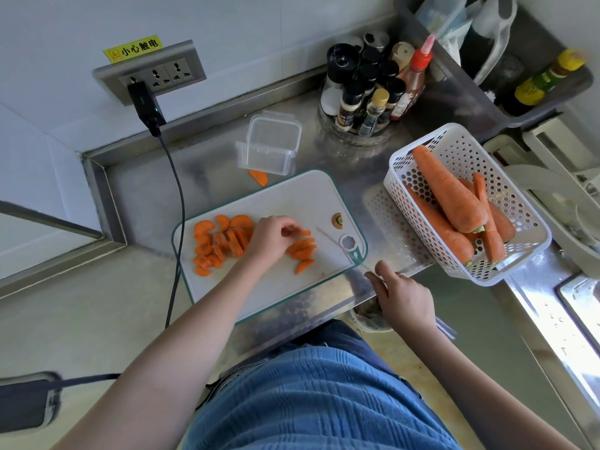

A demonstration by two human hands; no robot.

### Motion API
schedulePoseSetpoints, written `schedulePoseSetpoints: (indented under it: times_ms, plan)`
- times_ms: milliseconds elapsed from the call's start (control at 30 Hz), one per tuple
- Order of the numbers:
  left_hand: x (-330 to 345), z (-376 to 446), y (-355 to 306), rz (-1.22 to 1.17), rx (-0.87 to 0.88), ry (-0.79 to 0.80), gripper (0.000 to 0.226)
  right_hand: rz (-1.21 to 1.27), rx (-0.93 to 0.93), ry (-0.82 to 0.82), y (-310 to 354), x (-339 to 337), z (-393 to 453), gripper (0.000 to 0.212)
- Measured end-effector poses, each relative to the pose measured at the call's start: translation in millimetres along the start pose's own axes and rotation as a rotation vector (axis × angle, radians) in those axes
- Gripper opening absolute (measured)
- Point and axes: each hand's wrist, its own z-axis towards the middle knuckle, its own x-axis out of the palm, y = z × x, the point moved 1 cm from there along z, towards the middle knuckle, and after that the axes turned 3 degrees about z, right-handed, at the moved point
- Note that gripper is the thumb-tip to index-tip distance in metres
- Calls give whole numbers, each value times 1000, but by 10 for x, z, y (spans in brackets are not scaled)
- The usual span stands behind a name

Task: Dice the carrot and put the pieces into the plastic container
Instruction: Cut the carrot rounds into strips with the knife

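Half-moon carrot slices [220,241] lie in a heap on the left of the white cutting board [292,196]. More slices [303,250] sit in the board's middle. My left hand [271,238] rests over them, its fingertips pinching one slice. My right hand [401,293] is at the counter's front edge, gripping a knife whose thin blade [341,246] points edge-on across the board's right end. The clear plastic container [271,144] stands empty behind the board. A cut carrot top [337,220] lies near the board's right corner.
One stray slice [258,177] lies on the steel counter between the container and the board. A white perforated basket [422,160] of whole carrots sits to the right. A spice bottle rack [367,92] stands behind. A black cable [177,196] hangs left of the board.
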Motion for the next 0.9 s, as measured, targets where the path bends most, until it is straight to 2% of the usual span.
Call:
schedulePoseSetpoints:
  times_ms: [167, 233, 367, 433, 567, 700, 900]
  plan:
    - [98, -109, 53, 26, 67, -20, 15, 330, 199, 122, 312, 1, 171, 27]
    - [103, -177, 58, 71, 130, -58, 20, 387, 238, 140, 453, 30, 231, 25]
    - [168, -286, 171, 258, 274, -28, 61, 386, 242, 179, 659, 92, 324, 24]
    - [207, -316, 211, 322, 307, -28, 70, 363, 240, 206, 709, 140, 329, 20]
    - [264, -368, 202, 345, 351, -90, 61, 350, 240, 250, 773, 201, 273, 7]
    - [311, -384, 235, 328, 333, -126, 53, 344, 169, 304, 890, 211, 238, 23]
    - [357, -415, 178, 303, 341, -180, 44, 382, 190, 271, 862, 196, 274, 23]
